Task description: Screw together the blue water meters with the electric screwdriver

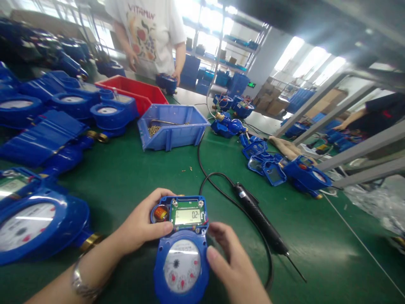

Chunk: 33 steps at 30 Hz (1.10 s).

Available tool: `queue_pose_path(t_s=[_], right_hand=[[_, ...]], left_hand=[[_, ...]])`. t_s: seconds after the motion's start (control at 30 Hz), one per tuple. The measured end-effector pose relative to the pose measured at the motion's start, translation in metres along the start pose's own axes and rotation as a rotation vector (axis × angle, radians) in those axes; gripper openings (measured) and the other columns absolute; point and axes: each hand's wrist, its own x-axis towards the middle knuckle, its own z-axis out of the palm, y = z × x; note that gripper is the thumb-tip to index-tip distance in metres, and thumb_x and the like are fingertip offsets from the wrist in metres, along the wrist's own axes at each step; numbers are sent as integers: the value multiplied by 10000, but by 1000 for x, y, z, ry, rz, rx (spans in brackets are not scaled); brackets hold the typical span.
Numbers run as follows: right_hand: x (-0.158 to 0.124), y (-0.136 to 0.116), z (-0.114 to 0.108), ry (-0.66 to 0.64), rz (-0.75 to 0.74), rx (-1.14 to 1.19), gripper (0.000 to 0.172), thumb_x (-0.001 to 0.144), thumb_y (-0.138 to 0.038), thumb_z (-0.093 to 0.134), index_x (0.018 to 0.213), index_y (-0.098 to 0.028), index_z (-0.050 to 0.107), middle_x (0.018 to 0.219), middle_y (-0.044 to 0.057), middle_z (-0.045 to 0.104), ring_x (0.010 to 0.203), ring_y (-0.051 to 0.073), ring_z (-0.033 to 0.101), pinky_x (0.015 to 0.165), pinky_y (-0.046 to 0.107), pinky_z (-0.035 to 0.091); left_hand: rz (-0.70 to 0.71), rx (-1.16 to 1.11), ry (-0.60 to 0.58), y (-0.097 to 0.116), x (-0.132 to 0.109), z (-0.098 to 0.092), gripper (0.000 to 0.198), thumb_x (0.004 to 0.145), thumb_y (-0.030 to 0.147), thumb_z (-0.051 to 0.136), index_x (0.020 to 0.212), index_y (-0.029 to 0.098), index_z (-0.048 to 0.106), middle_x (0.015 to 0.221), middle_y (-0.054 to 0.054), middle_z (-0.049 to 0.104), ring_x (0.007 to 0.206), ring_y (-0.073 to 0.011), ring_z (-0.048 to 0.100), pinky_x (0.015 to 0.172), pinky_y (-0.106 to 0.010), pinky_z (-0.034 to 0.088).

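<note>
Gripping the meter (pixel 182 257) at lower centre of the frame, the left hand (pixel 139 226) wraps its top, thumb beside the display (pixel 187 216); the right hand (pixel 230 266) clasps its right edge. Best, likely, to hold it level with thumbs off the display

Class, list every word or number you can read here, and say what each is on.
"VITAMIN": white T-shirt of the person standing opposite.
"02": display of the blue meter between left hand and right hand.
Too blurred: dial figures, green sign at the back.
</note>
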Motion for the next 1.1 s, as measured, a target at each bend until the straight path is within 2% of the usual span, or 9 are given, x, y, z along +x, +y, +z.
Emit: queue_pose_path(t_s=[0.07, 0.2, 0.3, 0.5, 0.7, 0.8, 0.9, 1.0, 1.1], right_hand=[[33, -13, -44, 194, -50, -462, 476, 740, -518, 527, 1115, -225, 527, 1137, 69, 611, 1072, 242, 574, 936, 378, 460], [124, -26, -121, 455, 2, -758, 524, 756, -299, 544, 1224, -81, 460, 1249, 192, 498, 1181, 298, 462, 1021, 442, 339], [176, -12, -150, 499, 82, -947, 564, 761, -237, 582, 1272, -56, 429, 1336, 245, 393, 1289, 360, 308, 1045, 519, 251], [206, 26, -155, 462, 228, -1167, 554, 780, -352, 637, 1262, -143, 461, 1459, 230, 160, 1233, 430, 360, 909, 580, 382], [204, 36, -154, 490, 176, -1315, 337, 886, -269, 528, 1205, -165, 492, 1315, 111, 420, 1072, 239, 525, 873, 448, 472], [204, 38, -157, 521, 205, -1342, 331, 889, -275, 530, 1195, -153, 499, 1225, 107, 494, 1007, 218, 561, 833, 418, 496], [206, 38, -159, 530, 246, -1351, 297, 879, -280, 548, 1131, -125, 538, 1166, 109, 534, 993, 210, 567, 826, 400, 500], [206, 38, -157, 547, 240, -1332, 282, 868, -287, 565, 1079, -99, 562, 1125, 112, 559, 991, 209, 569, 839, 397, 490], [204, 33, -153, 609, 164, -1267, 248, 874, -289, 553, 1038, -105, 576, 1082, 92, 580, 992, 206, 567, 868, 418, 464]], left_hand=[[-22, 15, -49, 1, 0, -2, 598, 602, 421, 728, 1082, 195, 450, 985, -62, 632, 896, -263, 620, 779, -363, 494], [-30, 7, -88, 0, 0, -3, 610, 609, 409, 734, 1088, 201, 416, 1016, -64, 606, 898, -251, 611, 801, -368, 482], [-35, 6, -108, 0, -1, -2, 610, 612, 402, 733, 1089, 203, 411, 984, -59, 607, 910, -265, 610, 794, -376, 484], [-39, -21, -127, 0, 0, -3, 617, 608, 394, 737, 1095, 199, 412, 991, -62, 592, 902, -267, 613, 798, -404, 489], [-31, 13, -124, 0, -1, -1, 619, 640, 423, 713, 1123, 202, 396, 1043, -83, 569, 894, -263, 610, 801, -425, 497], [138, 168, -10, -5, -5, 2, 631, 708, 442, 652, 1216, 234, 340, 1201, -119, 484, 1073, -298, 535, 892, -456, 451], [485, 470, 151, -11, -11, 7, 621, 754, 460, 600, 1278, 279, 321, 1287, -110, 387, 1210, -300, 405, 994, -479, 354], [698, 775, 146, -9, -14, 8, 494, 799, 486, 524, 1236, 273, 436, 1331, -104, 337, 1217, -297, 373, 988, -473, 353], [730, 1003, 109, -2, -17, 8, 393, 833, 434, 467, 1163, 230, 534, 1351, -121, 352, 1239, -321, 343, 1001, -516, 321]])
